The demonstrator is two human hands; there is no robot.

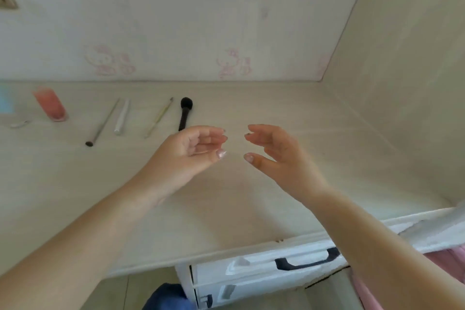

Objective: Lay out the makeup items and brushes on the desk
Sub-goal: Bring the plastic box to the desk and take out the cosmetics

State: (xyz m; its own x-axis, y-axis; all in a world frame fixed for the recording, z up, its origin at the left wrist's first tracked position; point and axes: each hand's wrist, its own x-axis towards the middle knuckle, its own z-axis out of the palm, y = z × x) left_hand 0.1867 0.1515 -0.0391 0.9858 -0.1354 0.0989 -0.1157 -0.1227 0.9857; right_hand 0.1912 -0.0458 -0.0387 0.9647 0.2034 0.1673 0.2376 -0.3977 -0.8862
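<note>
Both the left hand (198,147) and right hand (271,148) hover empty, fingers loosely curled, above the pale wooden table (276,196). The black fluffy-headed makeup brush (185,113) lies near the far edge, rightmost in a row of slim brushes. It looks light and stiff; I'd take it by the handle.

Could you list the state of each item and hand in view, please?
Left hand: empty, fingers curled, above the desk.
Right hand: empty, open.
Black powder brush: lying flat.
Pink bottle: lying on its side.
White tube: lying flat.
Thin brush: lying flat.
Drawer: shut.
</note>
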